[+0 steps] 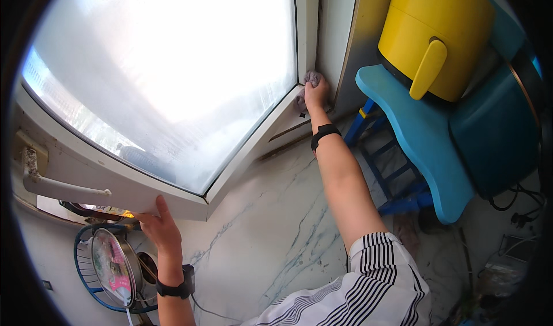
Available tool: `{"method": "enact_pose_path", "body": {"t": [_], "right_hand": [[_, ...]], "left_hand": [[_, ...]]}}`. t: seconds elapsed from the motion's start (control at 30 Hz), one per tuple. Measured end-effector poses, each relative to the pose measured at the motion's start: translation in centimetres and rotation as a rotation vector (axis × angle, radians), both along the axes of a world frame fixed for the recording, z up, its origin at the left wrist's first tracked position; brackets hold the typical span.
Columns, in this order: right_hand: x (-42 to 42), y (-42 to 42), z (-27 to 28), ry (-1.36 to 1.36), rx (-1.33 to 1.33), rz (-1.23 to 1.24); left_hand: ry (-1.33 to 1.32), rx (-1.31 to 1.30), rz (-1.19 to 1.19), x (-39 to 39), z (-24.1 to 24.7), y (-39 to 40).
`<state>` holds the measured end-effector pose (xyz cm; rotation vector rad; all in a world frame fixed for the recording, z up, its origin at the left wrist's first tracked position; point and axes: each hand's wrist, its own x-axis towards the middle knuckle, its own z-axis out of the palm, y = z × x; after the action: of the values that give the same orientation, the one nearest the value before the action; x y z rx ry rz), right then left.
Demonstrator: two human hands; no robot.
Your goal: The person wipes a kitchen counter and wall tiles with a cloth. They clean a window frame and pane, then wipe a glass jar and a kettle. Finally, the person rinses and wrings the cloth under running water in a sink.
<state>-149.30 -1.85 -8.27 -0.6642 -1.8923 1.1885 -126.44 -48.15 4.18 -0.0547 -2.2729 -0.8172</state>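
A white-framed glazed sash (252, 151), of a door or window, stands swung open in front of me; its glass (185, 67) looks misted and streaked. My left hand (162, 231) grips the sash's free lower corner, thumb on the face and fingers hidden behind the edge. Left of that hand, a white lever handle (69, 187) with dark specks sticks out from the frame. A crumpled greyish-purple cloth (312, 78) is in my right hand (317, 93), pressed at the sash's far lower corner beside the fixed frame (335, 32). Part of the cloth hangs below the fingers.
A yellow air fryer (436, 36) stands on a blue chair or stool (414, 127) at the right, near a dark teal appliance (497, 127) and cables (518, 200). Lower left, a lidded pan (114, 265) rests in a blue wire rack (84, 278). Marbled tiles (259, 239) lie below.
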Motion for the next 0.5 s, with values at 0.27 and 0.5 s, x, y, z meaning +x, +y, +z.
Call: {"method": "enact_pose_path", "body": {"t": [0.27, 0.5], "right_hand": [[1.1, -2.3, 6.2, 0.272, 0.106, -0.185], [-1.1, -2.3, 16.1, 0.503, 0.708, -0.218]], "left_hand": [[0.015, 0.028, -0.018, 0.0, 0.6, 0.6], [0.098, 0.036, -0.012, -0.1, -0.5, 0.3]]}}
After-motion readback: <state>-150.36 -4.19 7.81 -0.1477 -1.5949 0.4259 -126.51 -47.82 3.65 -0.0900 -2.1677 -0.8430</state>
